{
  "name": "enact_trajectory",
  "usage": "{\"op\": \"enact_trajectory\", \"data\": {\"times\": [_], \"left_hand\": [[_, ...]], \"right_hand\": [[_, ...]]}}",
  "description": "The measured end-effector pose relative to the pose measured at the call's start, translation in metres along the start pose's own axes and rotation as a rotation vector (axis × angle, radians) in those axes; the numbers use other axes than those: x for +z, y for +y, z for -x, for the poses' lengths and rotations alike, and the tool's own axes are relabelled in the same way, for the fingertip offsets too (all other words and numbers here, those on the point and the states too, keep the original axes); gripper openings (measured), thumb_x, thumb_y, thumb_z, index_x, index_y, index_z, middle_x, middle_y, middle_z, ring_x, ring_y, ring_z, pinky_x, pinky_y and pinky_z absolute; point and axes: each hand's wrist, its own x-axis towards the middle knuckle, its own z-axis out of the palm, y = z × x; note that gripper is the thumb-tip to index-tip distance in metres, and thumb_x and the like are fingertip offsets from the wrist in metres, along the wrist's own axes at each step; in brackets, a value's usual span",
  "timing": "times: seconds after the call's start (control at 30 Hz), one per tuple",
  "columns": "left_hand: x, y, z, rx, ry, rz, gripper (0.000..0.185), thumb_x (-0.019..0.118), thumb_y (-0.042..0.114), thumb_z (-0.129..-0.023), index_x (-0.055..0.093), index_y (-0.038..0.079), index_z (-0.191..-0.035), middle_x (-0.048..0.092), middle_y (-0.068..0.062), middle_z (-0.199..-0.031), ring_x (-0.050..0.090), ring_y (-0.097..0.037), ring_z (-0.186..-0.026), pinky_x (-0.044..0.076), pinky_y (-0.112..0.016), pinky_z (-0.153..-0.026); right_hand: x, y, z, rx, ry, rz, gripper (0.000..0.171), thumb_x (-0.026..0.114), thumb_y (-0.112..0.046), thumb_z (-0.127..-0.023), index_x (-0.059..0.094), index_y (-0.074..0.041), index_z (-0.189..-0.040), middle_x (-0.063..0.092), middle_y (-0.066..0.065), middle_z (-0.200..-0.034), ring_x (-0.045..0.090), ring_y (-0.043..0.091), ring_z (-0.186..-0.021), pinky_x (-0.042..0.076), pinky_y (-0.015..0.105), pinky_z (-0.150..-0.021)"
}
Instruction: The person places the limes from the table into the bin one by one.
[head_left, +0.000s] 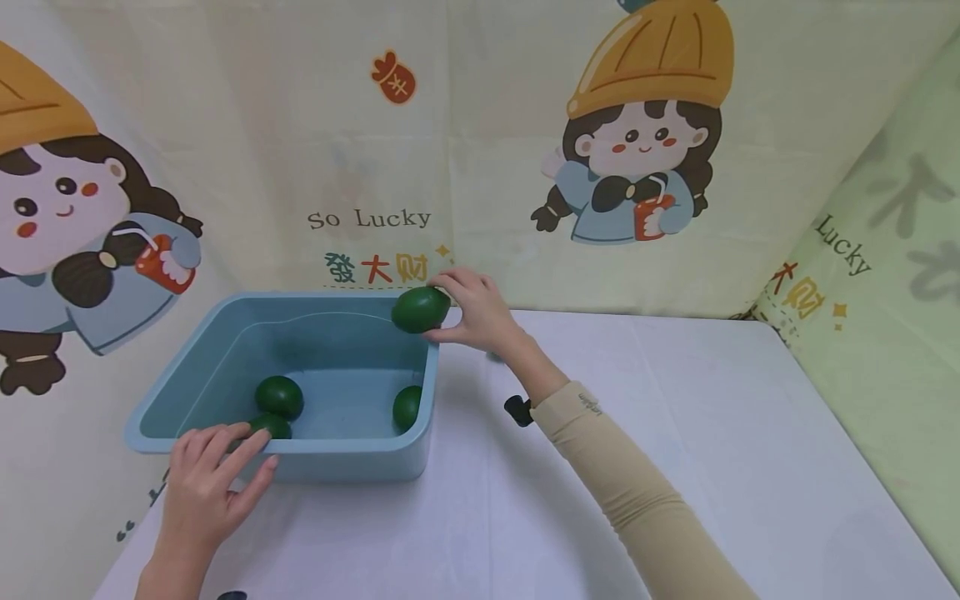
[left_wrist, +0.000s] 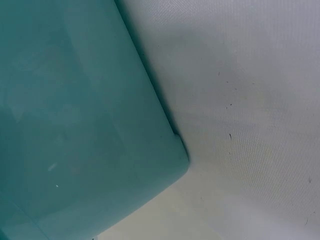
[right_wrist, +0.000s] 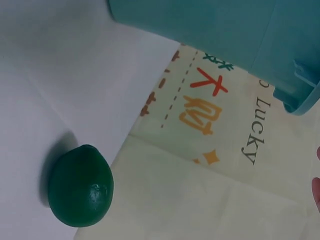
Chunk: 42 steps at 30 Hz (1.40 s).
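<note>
My right hand (head_left: 476, 310) pinches an egg-shaped dark green fruit (head_left: 420, 309) between thumb and fingers, at the far right corner of a light blue plastic basin (head_left: 330, 446). In the right wrist view only two fingertips (right_wrist: 316, 192) show at the edge. My left hand (head_left: 213, 483) rests its relaxed fingers on the basin's front rim, its thumb outside against the wall. Inside the basin, two green fruits lie together at the left, a rear one (head_left: 279, 397) and a front one (head_left: 272, 425) partly hidden by fingers and rim. Another fruit (head_left: 407, 408) lies at the right wall.
One more green fruit (right_wrist: 81, 186) lies on the white tabletop (head_left: 637, 433) right of the basin, mostly hidden behind my right wrist in the head view. A printed cloth backdrop (head_left: 495, 150) rises behind the table. A small black piece (head_left: 517, 410) shows beside my right wrist.
</note>
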Motion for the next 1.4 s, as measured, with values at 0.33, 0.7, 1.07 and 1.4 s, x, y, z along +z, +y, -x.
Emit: {"op": "enact_trajectory", "data": {"times": [0.33, 0.7, 1.07, 1.4], "left_hand": [[0.001, -0.001, 0.001, 0.001, 0.002, -0.004, 0.053, 0.048, 0.047, -0.091, 0.067, -0.001, -0.082, 0.061, -0.022, -0.08, 0.049, -0.037, -0.077, 0.025, -0.027, -0.088], [0.001, -0.001, -0.002, 0.004, 0.014, 0.005, 0.053, 0.048, 0.047, -0.091, 0.066, -0.002, -0.082, 0.061, -0.022, -0.079, 0.048, -0.038, -0.075, 0.026, -0.029, -0.086], [0.001, -0.002, -0.002, 0.004, 0.014, 0.004, 0.053, 0.047, 0.047, -0.091, 0.066, -0.002, -0.082, 0.061, -0.023, -0.079, 0.048, -0.038, -0.076, 0.026, -0.028, -0.087], [0.001, -0.002, -0.001, -0.012, -0.005, 0.001, 0.052, 0.047, 0.047, -0.091, 0.067, -0.001, -0.083, 0.061, -0.022, -0.081, 0.049, -0.038, -0.078, 0.022, -0.025, -0.094]], "right_hand": [[0.008, -0.01, -0.007, -0.009, -0.035, 0.027, 0.066, 0.075, -0.047, -0.069, 0.053, -0.015, -0.122, 0.05, 0.002, -0.122, 0.043, 0.017, -0.117, 0.03, 0.041, -0.099], [0.017, -0.022, -0.015, -0.01, -0.075, 0.029, 0.067, 0.074, -0.05, -0.069, 0.053, -0.018, -0.123, 0.049, 0.0, -0.124, 0.041, 0.016, -0.118, 0.029, 0.04, -0.1], [0.024, -0.033, -0.023, -0.03, -0.13, 0.055, 0.065, 0.072, -0.053, -0.069, 0.052, -0.02, -0.122, 0.048, -0.002, -0.125, 0.042, 0.014, -0.116, 0.031, 0.037, -0.097], [0.028, -0.041, -0.026, -0.038, -0.149, 0.023, 0.066, 0.071, -0.053, -0.069, 0.052, -0.021, -0.123, 0.048, -0.002, -0.125, 0.04, 0.012, -0.119, 0.028, 0.039, -0.1]]}}
